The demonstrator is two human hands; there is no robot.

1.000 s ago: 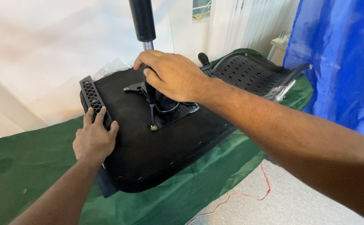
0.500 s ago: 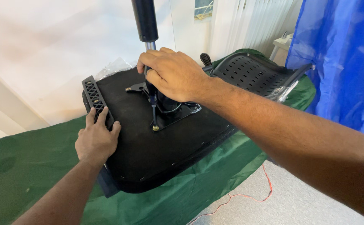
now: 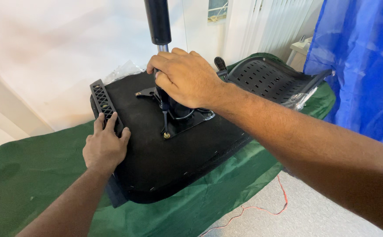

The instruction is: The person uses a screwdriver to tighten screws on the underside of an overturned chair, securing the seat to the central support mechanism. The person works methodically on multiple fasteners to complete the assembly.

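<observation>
The green-covered bench [image 3: 33, 175] carries your upturned seat [image 3: 174, 162] at its middle. Your right hand [image 3: 185, 79] clenches the mechanism [image 3: 178, 112] below the gas cylinder [image 3: 157, 22]; your left hand [image 3: 105, 147] lies flat, released, on the seat's left edge.

A green cloth [image 3: 25, 175] covers the table beside a blue curtain [image 3: 358, 66].

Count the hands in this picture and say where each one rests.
2. The left hand lies flat on the edge of the upturned black chair seat; the right hand grips the base of the gas-lift cylinder at the seat's mounting plate.
</observation>
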